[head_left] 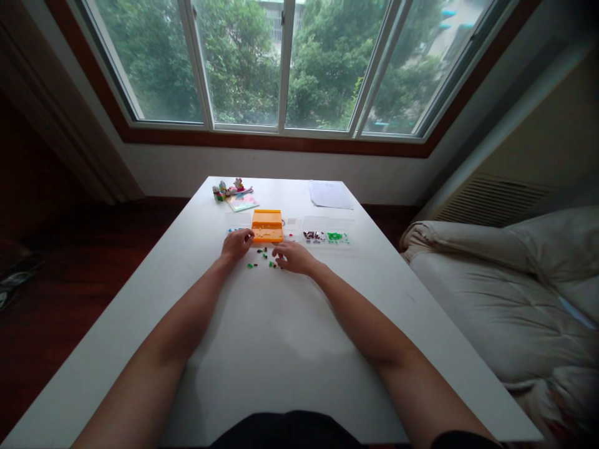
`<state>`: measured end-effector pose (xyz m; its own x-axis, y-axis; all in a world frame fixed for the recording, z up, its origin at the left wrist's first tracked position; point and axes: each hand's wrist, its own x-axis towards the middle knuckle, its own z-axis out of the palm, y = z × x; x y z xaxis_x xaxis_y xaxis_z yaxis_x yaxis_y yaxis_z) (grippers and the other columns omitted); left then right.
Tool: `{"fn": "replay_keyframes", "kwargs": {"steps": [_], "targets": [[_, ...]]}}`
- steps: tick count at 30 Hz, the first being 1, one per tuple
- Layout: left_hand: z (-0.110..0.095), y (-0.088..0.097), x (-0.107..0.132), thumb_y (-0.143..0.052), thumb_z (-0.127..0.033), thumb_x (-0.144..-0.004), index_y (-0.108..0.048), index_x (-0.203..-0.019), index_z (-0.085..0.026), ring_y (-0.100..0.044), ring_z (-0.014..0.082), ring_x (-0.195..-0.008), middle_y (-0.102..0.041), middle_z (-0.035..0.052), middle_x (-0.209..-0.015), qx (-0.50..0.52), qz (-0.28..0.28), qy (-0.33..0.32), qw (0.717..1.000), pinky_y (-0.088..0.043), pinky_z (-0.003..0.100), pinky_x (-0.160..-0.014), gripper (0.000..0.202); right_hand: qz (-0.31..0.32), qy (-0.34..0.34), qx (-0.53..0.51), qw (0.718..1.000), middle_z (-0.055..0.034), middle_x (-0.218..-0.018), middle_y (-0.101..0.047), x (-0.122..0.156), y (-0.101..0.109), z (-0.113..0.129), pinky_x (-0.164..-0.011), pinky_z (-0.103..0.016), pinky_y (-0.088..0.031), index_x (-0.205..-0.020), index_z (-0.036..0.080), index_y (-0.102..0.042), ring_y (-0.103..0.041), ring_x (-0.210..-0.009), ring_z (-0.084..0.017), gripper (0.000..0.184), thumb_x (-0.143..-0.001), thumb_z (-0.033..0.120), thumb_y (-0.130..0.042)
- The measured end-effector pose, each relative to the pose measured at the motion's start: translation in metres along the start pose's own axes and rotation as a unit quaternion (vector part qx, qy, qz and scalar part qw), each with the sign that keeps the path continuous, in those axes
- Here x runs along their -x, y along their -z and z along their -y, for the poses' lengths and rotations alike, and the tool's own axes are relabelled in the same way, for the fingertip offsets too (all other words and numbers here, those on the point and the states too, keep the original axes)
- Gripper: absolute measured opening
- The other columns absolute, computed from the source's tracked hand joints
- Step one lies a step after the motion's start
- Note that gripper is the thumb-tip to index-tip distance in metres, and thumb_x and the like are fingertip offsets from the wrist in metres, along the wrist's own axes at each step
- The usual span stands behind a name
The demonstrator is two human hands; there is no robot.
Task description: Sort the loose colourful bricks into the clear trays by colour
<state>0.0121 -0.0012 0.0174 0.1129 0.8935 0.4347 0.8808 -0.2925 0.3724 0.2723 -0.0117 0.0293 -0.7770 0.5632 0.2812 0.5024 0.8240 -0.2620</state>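
My left hand [238,244] is at the left edge of an open orange box [267,239], its fingertips curled together; whatever they hold is too small to make out. Small pieces lie inside the box. My right hand [294,257] hovers low over the table by some loose bricks, fingers bent and a little apart. Close to its fingertips lies a green brick [271,264]. Other small green and brown bricks [251,265] are scattered between my hands. Blue pieces [230,231] show partly behind my left hand.
Clear trays to the right hold brown bricks [313,236] and green bricks [335,237]. Small colourful figures [219,191] and a pastel card [243,201] are at the back left of the white table [281,349]. Paper sheets [330,194] lie at the back right.
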Motion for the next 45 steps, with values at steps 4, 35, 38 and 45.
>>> {"fn": "replay_keyframes", "kwargs": {"steps": [4, 35, 38, 45], "targets": [[0.000, 0.000, 0.000, -0.053, -0.026, -0.091, -0.073, -0.099, -0.021, -0.065, 0.0199, -0.077, -0.073, 0.0047, -0.085, -0.004, 0.000, -0.003, 1.000, -0.047, 0.030, -0.076, 0.022, -0.024, 0.013, 0.037, 0.999, -0.0081, -0.103, -0.066, -0.004, -0.011, 0.006, -0.092, -0.034, -0.040, -0.112, 0.022, -0.071, -0.055, -0.101, -0.022, 0.024, -0.092, 0.019, -0.059], [-0.003, 0.003, 0.001, -0.053, -0.028, -0.091, -0.074, -0.100, -0.023, -0.066, 0.0198, -0.078, -0.074, 0.0047, -0.086, -0.003, 0.005, 0.011, 1.000, -0.048, 0.029, -0.075, 0.023, 0.080, 0.040, -0.041, 0.995, -0.0011, -0.083, -0.069, 0.008, 0.031, 0.000, -0.078, -0.027, -0.038, -0.088, 0.020, -0.074, -0.057, -0.079, -0.015, 0.012, -0.078, 0.014, -0.071], [-0.003, 0.003, 0.002, -0.053, -0.027, -0.091, -0.074, -0.100, -0.023, -0.066, 0.0199, -0.078, -0.073, 0.0047, -0.086, -0.001, 0.003, 0.009, 1.000, -0.048, 0.030, -0.076, 0.023, 0.080, 0.044, -0.043, 0.995, -0.0022, -0.085, -0.069, 0.008, 0.025, -0.001, -0.079, -0.027, -0.039, -0.090, 0.020, -0.074, -0.057, -0.084, -0.016, 0.016, -0.078, 0.009, -0.069], [-0.001, 0.003, 0.002, -0.053, -0.027, -0.091, -0.073, -0.100, -0.022, -0.065, 0.0201, -0.078, -0.073, 0.0052, -0.086, 0.006, 0.006, 0.003, 1.000, -0.047, 0.030, -0.076, 0.023, 0.062, 0.006, -0.036, 0.997, -0.0023, -0.082, -0.068, 0.007, 0.012, -0.007, -0.078, -0.025, -0.038, -0.089, 0.018, -0.072, -0.055, -0.082, -0.016, 0.015, -0.081, 0.009, -0.064]]}}
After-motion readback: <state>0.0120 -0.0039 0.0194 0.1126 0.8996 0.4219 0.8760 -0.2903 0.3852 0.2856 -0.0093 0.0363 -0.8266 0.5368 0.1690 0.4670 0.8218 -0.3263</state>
